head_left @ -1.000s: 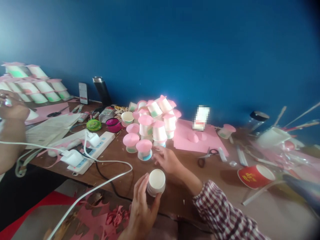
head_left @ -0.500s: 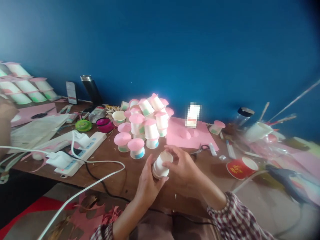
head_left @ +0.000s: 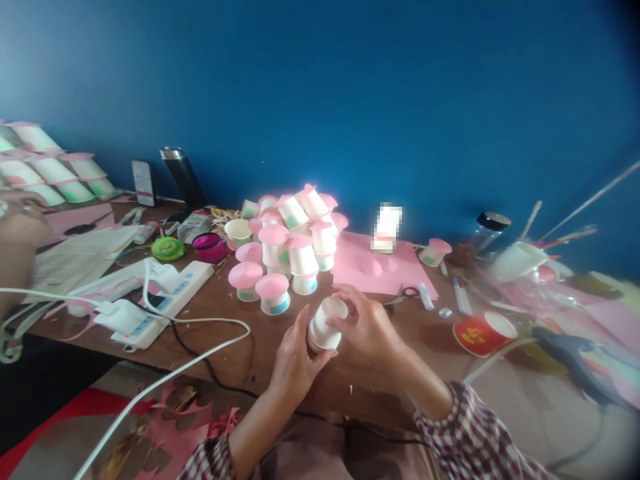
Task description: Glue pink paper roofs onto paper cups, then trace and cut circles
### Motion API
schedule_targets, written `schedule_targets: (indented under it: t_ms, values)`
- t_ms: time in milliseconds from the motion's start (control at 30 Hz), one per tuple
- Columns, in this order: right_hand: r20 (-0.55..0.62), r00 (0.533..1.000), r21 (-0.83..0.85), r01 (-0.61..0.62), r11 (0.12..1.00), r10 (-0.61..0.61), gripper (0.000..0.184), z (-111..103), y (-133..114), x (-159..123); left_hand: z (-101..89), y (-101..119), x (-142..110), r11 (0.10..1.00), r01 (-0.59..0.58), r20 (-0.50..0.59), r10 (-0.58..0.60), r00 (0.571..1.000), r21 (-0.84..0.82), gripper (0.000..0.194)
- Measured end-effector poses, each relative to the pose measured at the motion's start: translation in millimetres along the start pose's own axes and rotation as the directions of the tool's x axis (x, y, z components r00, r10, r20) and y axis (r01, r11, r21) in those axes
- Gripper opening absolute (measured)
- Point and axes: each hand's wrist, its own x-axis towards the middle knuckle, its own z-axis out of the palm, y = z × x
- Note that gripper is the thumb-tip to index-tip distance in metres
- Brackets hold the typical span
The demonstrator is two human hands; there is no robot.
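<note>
Between my hands, above the front of the table, is a white paper cup (head_left: 327, 327), tilted with its round end toward me. My left hand (head_left: 299, 353) wraps the lower left side of the cup. On the upper right side, my right hand (head_left: 367, 327) grips it between thumb and fingers. Whether it is one cup or two fitted together I cannot tell. Just beyond stands a pile of paper cups (head_left: 303, 257) topped with pink paper discs. A pink paper sheet (head_left: 350, 277) lies behind my right hand, with scissors (head_left: 405, 295) at its front edge.
A white power strip (head_left: 187, 293) with plugs and cables lies at left. To the right are a red paper cup (head_left: 483, 333) and a dark-handled glue gun (head_left: 575, 363), blurred. Another person's hand (head_left: 23, 223) is at far left, near more stacked cups (head_left: 55, 177).
My hands and the cup have shifted very slightly right and up, with the same grip. The other person's hand at far left has come further into view.
</note>
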Motion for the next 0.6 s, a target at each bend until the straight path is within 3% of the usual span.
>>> schedule_targets:
  t_ms: [167,267,400,600]
  values:
    - [-0.110,0.994,0.085,0.012,0.996,-0.002,0.044,-24,-7,4,1.5,0,-1,0.992,-0.081,-0.024,0.083,0.996,0.099,0.079]
    - [-0.160,0.987,0.156,-0.009,0.988,0.034,0.044,-40,1,2,-1.4,-4,4,0.979,-0.120,-0.049,0.130,0.990,0.162,0.077]
    - [-0.194,0.973,0.254,-0.076,0.964,0.127,0.042,-51,24,-8,-10.0,-13,15,0.966,-0.082,-0.099,0.109,0.989,0.245,0.080]
    - [-0.197,0.959,0.284,-0.141,0.948,0.202,0.037,-51,43,-29,-13.3,-17,21,0.965,-0.022,-0.170,0.069,0.983,0.261,0.086]
